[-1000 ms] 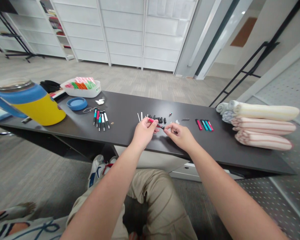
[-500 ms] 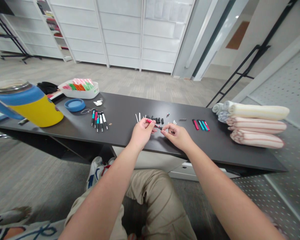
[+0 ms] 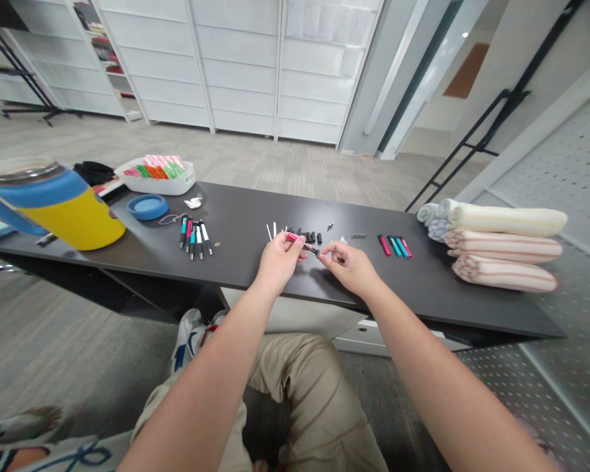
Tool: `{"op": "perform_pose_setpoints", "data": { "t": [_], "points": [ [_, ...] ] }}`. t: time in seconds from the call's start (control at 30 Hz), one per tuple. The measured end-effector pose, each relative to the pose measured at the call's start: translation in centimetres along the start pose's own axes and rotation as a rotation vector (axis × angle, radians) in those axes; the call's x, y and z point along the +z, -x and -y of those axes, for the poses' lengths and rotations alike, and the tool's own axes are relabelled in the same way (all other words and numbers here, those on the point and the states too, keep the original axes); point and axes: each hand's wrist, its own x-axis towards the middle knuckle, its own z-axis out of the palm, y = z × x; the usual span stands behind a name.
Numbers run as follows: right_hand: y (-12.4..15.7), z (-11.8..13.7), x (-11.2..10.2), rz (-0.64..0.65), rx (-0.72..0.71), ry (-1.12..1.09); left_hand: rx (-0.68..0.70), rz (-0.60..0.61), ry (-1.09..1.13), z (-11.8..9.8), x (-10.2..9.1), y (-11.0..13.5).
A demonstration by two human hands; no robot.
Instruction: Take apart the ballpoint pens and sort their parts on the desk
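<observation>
l hand (image 3: 278,258) grips red pen (image 3: 309,247), r hand (image 3: 350,265) pinches its blk end (image 3: 316,251)

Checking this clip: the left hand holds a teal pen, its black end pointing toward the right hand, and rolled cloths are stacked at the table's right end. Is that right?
Not quite: the pen is red, not teal, as the head view shows. The left hand does hold it, black end toward the right hand; the rolled cloths are as stated.

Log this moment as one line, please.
left hand: gripping slim red-and-black plastic pen | right hand: at its black end | rightward: short red and teal plastic barrels
</observation>
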Motion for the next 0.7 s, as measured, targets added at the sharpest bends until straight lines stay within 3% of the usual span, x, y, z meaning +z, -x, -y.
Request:
{"op": "perform_pose_setpoints", "data": {
  "t": [0.33, 0.5, 0.7],
  "points": [
    [0.2, 0.0, -0.2, -0.063, -0.005, 0.014, -0.047, -0.1, 0.118, -0.5, 0.0, -0.3],
    [0.1, -0.2, 0.0, -0.102, -0.01, 0.059, -0.095, 0.002, 0.189, -1.1, 0.1, -0.2],
    [0.0, 0.1, 0.4, -0.084, -0.016, 0.129, -0.086, 0.145, 0.099, -0.8, 0.3, -0.1]
  ]
}}
